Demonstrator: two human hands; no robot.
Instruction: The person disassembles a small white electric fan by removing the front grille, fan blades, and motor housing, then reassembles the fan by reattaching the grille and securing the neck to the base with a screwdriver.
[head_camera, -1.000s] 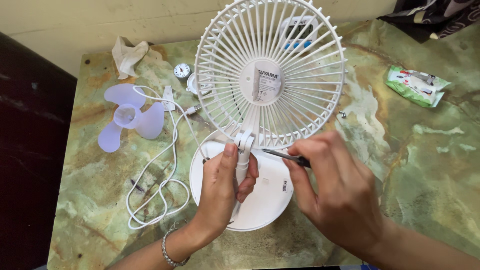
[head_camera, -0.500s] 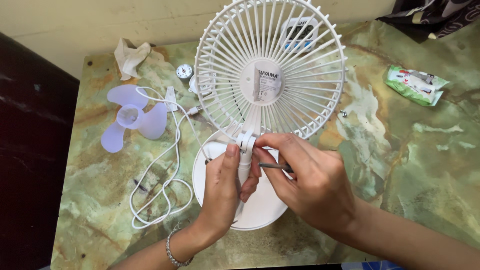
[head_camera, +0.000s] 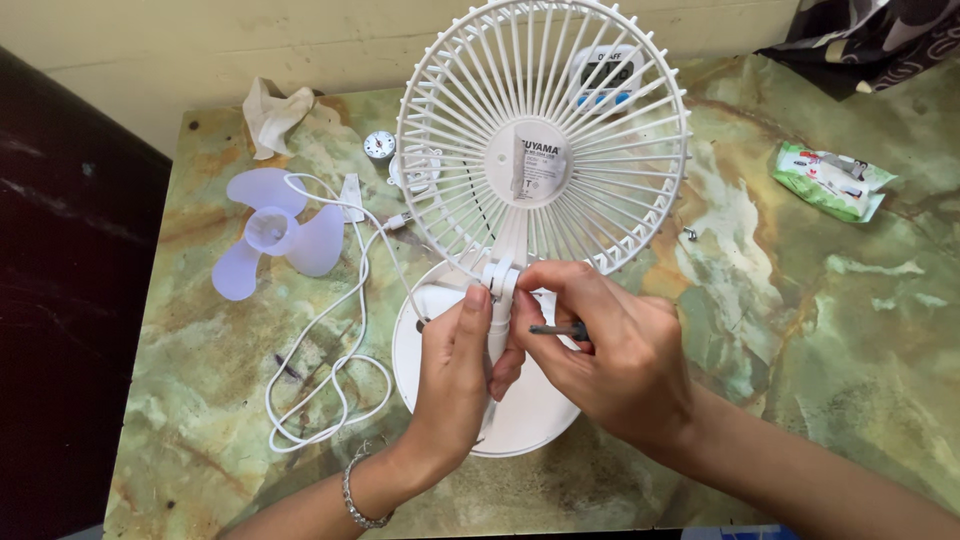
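From the head view I am watching my left hand (head_camera: 455, 375) closing around the upright white plastic neck (head_camera: 500, 300) of the small white desk fan, thumb up its left side, just above the round white base (head_camera: 430, 350) on the green marbled tabletop (head_camera: 780, 330). My right hand (head_camera: 610, 350) is pinching at the hinge from the right while gripping a slim dark-handled screwdriver (head_camera: 560, 328), whose long axis is lying nearly level, pointing left at the neck. Both hands are touching the joint, directly below the round white ribbed grille (head_camera: 600, 130); the detached pale purple blade (head_camera: 270, 235) and white cord (head_camera: 330, 350) are lying well apart to the left.
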